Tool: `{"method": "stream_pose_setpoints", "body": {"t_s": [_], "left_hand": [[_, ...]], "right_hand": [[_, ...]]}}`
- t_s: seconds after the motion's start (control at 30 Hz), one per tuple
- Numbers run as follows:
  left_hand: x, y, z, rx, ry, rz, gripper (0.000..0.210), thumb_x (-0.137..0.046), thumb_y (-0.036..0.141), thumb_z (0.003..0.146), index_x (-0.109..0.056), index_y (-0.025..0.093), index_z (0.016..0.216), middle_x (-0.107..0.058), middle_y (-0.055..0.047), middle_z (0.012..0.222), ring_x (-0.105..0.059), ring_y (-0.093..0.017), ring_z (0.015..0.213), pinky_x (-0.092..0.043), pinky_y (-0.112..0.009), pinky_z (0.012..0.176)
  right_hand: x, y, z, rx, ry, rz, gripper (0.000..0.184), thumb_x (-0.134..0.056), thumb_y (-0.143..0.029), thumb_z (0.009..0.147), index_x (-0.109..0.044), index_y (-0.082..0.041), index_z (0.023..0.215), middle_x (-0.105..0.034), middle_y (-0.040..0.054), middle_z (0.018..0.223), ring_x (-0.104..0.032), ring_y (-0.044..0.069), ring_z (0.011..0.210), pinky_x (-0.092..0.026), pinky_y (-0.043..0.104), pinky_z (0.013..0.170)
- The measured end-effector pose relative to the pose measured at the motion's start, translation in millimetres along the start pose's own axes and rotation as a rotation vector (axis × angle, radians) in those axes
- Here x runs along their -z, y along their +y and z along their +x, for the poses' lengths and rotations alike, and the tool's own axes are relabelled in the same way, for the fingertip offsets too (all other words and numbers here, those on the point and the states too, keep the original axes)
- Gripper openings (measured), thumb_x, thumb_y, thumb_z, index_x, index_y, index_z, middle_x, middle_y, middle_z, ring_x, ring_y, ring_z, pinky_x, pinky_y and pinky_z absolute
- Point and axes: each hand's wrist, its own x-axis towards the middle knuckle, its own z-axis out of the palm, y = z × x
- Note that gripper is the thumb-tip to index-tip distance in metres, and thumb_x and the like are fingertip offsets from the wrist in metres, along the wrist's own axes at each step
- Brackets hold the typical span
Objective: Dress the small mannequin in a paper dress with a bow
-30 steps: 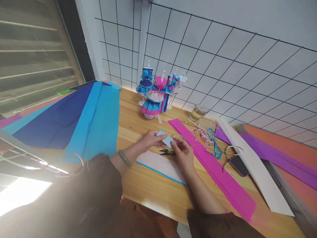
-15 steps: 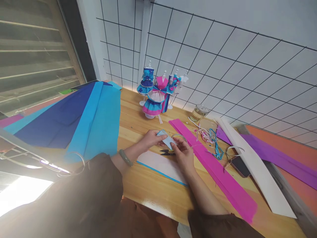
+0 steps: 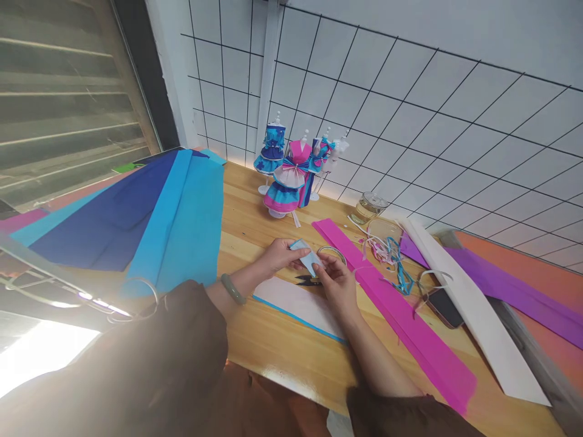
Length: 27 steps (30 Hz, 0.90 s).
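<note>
Between my two hands is a small folded piece of light-blue paper (image 3: 308,257), held above the table. My left hand (image 3: 281,255), with a green bangle at the wrist, pinches its upper left end. The fingertips of my right hand (image 3: 338,280) close on its lower right end. Just under the hands lie dark thread snips (image 3: 308,280), partly covered. A white strip with a blue edge (image 3: 291,305) rests flat on the table below them. Behind my right fingers shows part of a ring-shaped roll (image 3: 334,250).
Several miniature dress forms in paper-like dresses (image 3: 291,179) stand at the back. A glass jar (image 3: 368,207), tangled ribbons (image 3: 397,261), a pink strip (image 3: 392,309), a white strip (image 3: 473,315) and a phone (image 3: 444,306) lie to the right. Blue sheets (image 3: 191,224) spread at left.
The view has shifted very slightly. Both hands keep their hold on the folded paper, with almost no movement.
</note>
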Motion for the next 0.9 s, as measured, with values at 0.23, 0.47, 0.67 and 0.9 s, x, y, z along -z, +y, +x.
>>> {"method": "stream_pose_setpoints", "body": {"t_s": [0.23, 0.47, 0.67, 0.9], "left_hand": [[0.0, 0, 0, -0.011, 0.005, -0.007, 0.038, -0.076, 0.041, 0.060, -0.064, 0.008, 0.075, -0.064, -0.003, 0.065, -0.058, -0.009, 0.056, -0.047, -0.023, 0.057], [-0.3, 1, 0, -0.004, 0.017, -0.028, 0.039, -0.077, 0.042, 0.057, -0.064, 0.009, 0.073, -0.063, -0.002, 0.062, -0.056, -0.009, 0.054, -0.046, -0.023, 0.055], [0.4, -1, 0, -0.019, 0.004, -0.010, 0.038, -0.077, 0.041, 0.058, -0.063, 0.009, 0.073, -0.063, -0.002, 0.065, -0.056, -0.009, 0.055, -0.046, -0.022, 0.057], [3.0, -5, 3, -0.028, 0.010, 0.004, 0.040, -0.076, 0.042, 0.059, -0.063, 0.009, 0.079, -0.064, -0.003, 0.070, -0.058, -0.010, 0.058, -0.046, -0.023, 0.057]], "right_hand": [[-1, 1, -1, -0.010, -0.024, -0.022, 0.035, -0.073, -0.039, 0.066, -0.063, -0.022, 0.095, -0.068, 0.0055, 0.088, -0.063, 0.020, 0.077, -0.050, 0.036, 0.070], [0, -6, -4, -0.051, -0.143, -0.118, 0.032, -0.062, -0.048, 0.074, -0.067, -0.018, 0.085, -0.068, 0.0039, 0.076, -0.058, 0.016, 0.063, -0.048, 0.029, 0.060], [1, -8, -3, -0.086, -0.081, -0.140, 0.033, -0.066, -0.050, 0.070, -0.066, -0.017, 0.075, -0.060, 0.0008, 0.057, -0.052, 0.014, 0.053, -0.043, 0.027, 0.054], [1, -5, -3, -0.063, -0.079, -0.078, 0.030, -0.069, -0.048, 0.067, -0.067, -0.019, 0.078, -0.064, 0.0023, 0.069, -0.054, 0.015, 0.059, -0.045, 0.029, 0.057]]}}
